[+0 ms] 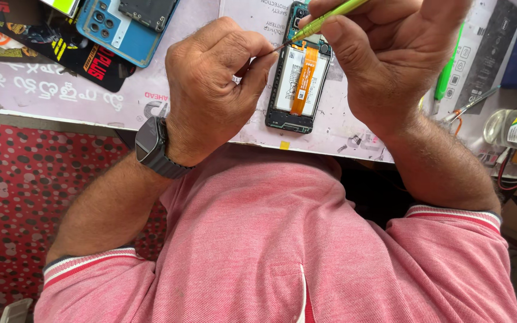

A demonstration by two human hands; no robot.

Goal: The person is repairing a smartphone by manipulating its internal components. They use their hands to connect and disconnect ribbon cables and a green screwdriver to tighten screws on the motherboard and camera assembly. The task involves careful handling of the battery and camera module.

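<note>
My right hand [390, 57] grips a slim lime-green plastic screwdriver [324, 19], its tip down in the top end of the opened black phone with white battery and orange flex ribbon [299, 72], which lies on the bench [43, 90] between both hands. My left hand [213, 78] is curled shut, pinching at the phone's upper edge just beside that tip. I judge a slip could gouge the ribbon or puncture the battery.

A phone-repair bench: an opened phone [298, 72] on a printed work mat [354, 119]; a blue phone shell [124, 27]; tweezers [471, 104].
</note>
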